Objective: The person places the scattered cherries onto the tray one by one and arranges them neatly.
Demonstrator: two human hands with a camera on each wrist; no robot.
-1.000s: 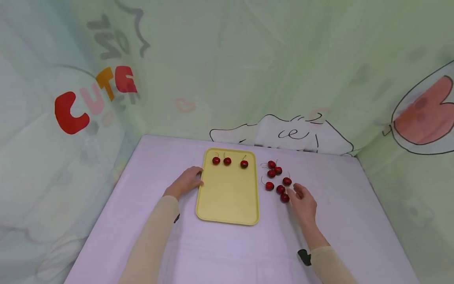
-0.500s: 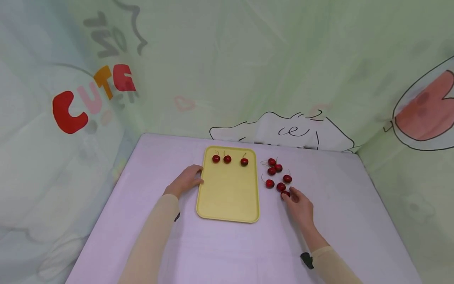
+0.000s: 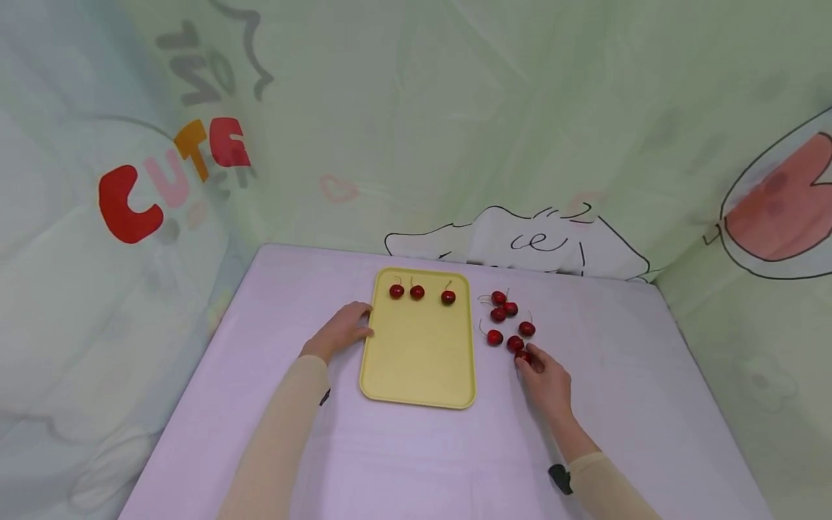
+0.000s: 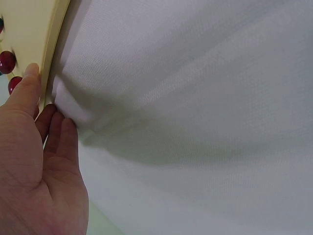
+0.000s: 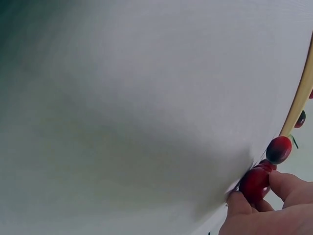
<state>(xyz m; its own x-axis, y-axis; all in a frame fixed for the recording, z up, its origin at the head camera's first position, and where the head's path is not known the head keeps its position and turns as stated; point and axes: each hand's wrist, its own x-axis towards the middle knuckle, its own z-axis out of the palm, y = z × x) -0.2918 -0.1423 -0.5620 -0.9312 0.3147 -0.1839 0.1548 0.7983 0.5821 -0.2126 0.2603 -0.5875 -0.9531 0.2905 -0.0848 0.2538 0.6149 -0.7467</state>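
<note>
A yellow tray (image 3: 419,354) lies on the table with three dark red cherries along its far end, one of them a cherry (image 3: 448,297) set apart at the right. At the tray's left edge, my left hand (image 3: 341,331) grips the rim. In the left wrist view its thumb (image 4: 30,81) lies over the rim and the other fingers are on the outer side. Right of the tray, my right hand (image 3: 549,379) pinches the nearest cherry (image 5: 255,185) of a loose group between thumb and fingers, close over the tabletop. The fingers partly cover that cherry in the head view.
Several more cherries with stems, among them a bright red cherry (image 3: 495,337), lie between the tray and my right hand. The table (image 3: 416,469) has a pale lilac cover. A printed fabric curtain (image 3: 416,130) rises behind the table and along both sides.
My right hand has come slightly left and down onto the nearest cherry and closed its fingers on it. My left hand keeps its place on the tray.
</note>
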